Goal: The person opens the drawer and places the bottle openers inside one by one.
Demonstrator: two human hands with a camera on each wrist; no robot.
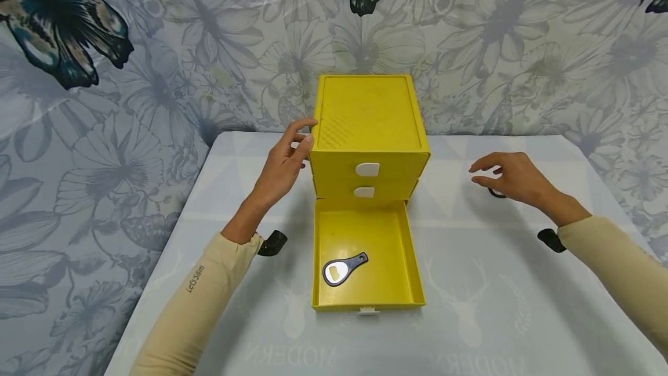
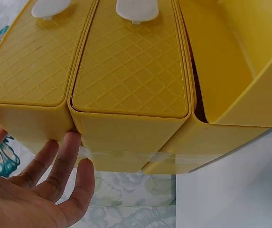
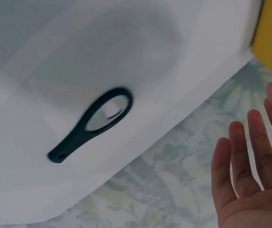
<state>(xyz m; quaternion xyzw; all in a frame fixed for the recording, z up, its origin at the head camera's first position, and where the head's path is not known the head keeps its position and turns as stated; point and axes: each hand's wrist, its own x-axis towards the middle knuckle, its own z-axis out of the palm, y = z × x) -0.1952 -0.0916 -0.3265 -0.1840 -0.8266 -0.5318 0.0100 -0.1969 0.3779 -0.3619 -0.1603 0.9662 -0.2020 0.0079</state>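
Observation:
A yellow drawer unit (image 1: 370, 112) stands at the back of the table, its bottom drawer (image 1: 386, 271) pulled out. Inside that drawer lies a bottle opener (image 1: 357, 261) with a dark rim and a metal face. My left hand (image 1: 282, 167) touches the unit's left side; in the left wrist view its fingertips (image 2: 71, 140) are against the yellow side wall. To the right of the unit, my right hand (image 1: 514, 179) hovers over the table with relaxed fingers and nothing in them. Below it is a second dark bottle opener (image 3: 76, 135), mostly hidden by the hand in the head view.
The two upper drawers, with white pull tabs (image 1: 367, 169), are closed. Clear tape (image 2: 117, 154) crosses the unit's side. A patterned wall (image 1: 235, 62) with butterfly decorations (image 1: 62, 22) rises behind the white table (image 1: 469, 283).

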